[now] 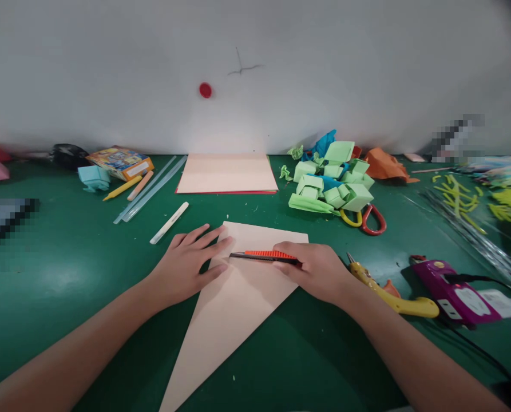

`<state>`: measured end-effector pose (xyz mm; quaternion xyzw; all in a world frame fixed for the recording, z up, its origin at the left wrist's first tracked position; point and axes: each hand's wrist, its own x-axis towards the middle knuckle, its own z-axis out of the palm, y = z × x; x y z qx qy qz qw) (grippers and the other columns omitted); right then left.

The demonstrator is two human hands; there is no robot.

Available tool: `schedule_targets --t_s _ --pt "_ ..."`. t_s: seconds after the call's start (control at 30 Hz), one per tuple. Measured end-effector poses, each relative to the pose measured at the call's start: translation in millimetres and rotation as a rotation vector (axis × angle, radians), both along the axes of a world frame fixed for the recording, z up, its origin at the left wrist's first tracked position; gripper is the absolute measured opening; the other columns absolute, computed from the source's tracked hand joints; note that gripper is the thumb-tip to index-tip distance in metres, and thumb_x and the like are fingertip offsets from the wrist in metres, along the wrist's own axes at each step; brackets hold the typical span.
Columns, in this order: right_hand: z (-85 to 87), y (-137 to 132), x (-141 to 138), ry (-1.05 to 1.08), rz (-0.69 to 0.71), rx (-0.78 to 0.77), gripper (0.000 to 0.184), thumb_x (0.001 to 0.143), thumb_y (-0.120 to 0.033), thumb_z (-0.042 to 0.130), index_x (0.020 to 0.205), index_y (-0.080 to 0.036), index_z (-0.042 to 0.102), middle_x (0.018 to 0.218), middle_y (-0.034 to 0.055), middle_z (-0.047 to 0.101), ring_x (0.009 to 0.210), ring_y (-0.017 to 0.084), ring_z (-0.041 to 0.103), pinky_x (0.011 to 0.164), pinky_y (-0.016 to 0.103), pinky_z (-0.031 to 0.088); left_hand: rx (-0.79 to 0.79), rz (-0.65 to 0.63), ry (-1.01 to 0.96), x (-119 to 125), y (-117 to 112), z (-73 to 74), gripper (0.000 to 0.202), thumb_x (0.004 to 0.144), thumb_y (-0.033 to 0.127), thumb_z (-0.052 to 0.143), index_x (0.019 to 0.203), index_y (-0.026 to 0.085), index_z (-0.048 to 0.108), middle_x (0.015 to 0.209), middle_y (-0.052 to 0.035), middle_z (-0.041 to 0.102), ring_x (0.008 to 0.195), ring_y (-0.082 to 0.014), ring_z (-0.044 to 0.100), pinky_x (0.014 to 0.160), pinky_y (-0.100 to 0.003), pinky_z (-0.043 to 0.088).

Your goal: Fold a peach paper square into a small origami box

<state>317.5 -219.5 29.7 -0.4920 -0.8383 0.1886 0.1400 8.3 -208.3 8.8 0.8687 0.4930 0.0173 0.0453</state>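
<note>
Green tabletop meets white wall, 1 pointed peach paper sheet lying near its front middle. The left hand spreads its fingers over the sheet's left edge; the right hand wraps its fingers around an orange snap-off utility knife, tip over the paper.

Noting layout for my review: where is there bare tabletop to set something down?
Bare patches: tabletop between left forearm and white stick; another between the paper under the knife and right forearm. Crowded: the right side, with green paper pieces, scissors, glue gun and purple box.
</note>
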Motion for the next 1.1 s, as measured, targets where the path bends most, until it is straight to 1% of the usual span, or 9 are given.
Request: schedule_targets --t_s 0.2,0.27,0.4,0.53,0.73,0.9,1.1 --pt "2.9 0.0 -0.6 -0.006 0.0 -0.014 0.023 0.1 -0.036 0.052 0.115 -0.031 0.069 0.108 -0.0003 0.077 0.09 0.021 0.07 0.073 0.029 0.046 -0.001 0.003 -0.003 0.5 0.1 0.0 0.057 0.103 0.062 0.038 0.155 0.04 0.041 0.168 0.0045 0.031 0.154 -0.034 0.027 0.114 -0.053 0.032" --pt "3.5 -0.4 -0.7 -0.011 0.0 -0.014 0.023 0.1 -0.037 0.052 0.116 -0.031 0.069 0.108 -0.0002 0.077 0.091 0.021 0.07 0.074 0.029 0.046 0.005 0.001 -0.002 0.5 0.2 -0.7 0.057 0.103 0.062 0.038 0.156 0.04 0.041 0.168 0.0045 0.031 0.154 -0.0339 0.027 0.114 -0.053 0.032" --pt "2.6 -1.2 0.2 -0.031 0.006 0.017 0.024 0.1 -0.037 0.053 0.117 -0.03 0.068 0.11 0.0006 0.077 0.092 0.022 0.07 0.073 0.03 0.045 0.014 -0.006 0.001 0.0 0.1 -1.6 0.057 0.103 0.061 0.037 0.156 0.04 0.041 0.168 0.0047 0.03 0.154 -0.0337 0.027 0.114 -0.053 0.033" --pt "2.0 -1.7 0.8 -0.054 0.007 0.042 0.023 0.1 -0.037 0.053 0.116 -0.03 0.068 0.104 0.0005 0.077 0.088 0.022 0.07 0.069 0.029 0.043 0.016 -0.004 -0.008 -0.5 0.1 -1.4 0.057 0.103 0.061 0.037 0.156 0.04 0.041 0.168 0.0044 0.031 0.154 -0.0345 0.027 0.114 -0.053 0.033" --pt "3.3 -1.4 1.5 -0.045 0.01 0.029 0.023 0.1 -0.038 0.052 0.116 -0.031 0.068 0.109 0.0001 0.077 0.091 0.022 0.07 0.071 0.029 0.043 0.012 -0.003 -0.01 -0.5 0.1 -1.4 0.057 0.103 0.061 0.037 0.156 0.04 0.041 0.168 0.0039 0.031 0.153 -0.0349 0.028 0.114 -0.053 0.033" --pt "4.0 -0.8 2.2 -0.048 0.01 0.033 0.023 0.1 -0.038 0.052 0.115 -0.031 0.068 0.109 0.0005 0.077 0.091 0.022 0.07 0.072 0.029 0.044 0.017 0.001 -0.025 -0.4 0.1 -2.0 0.056 0.103 0.061 0.039 0.155 0.042 0.042 0.167 0.0042 0.033 0.153 -0.0353 0.029 0.113 -0.052 0.034" --pt "6.9 -1.5 2.9 -0.056 0.001 -0.009 0.024 0.101 -0.039 0.052 0.117 -0.031 0.068 0.107 -0.0002 0.077 0.091 0.022 0.07 0.073 0.03 0.045 0.018 -0.006 -0.003 -0.5 0.1 -2.0 0.056 0.103 0.061 0.037 0.156 0.041 0.04 0.168 0.0048 0.03 0.154 -0.0339 0.027 0.113 -0.051 0.033"
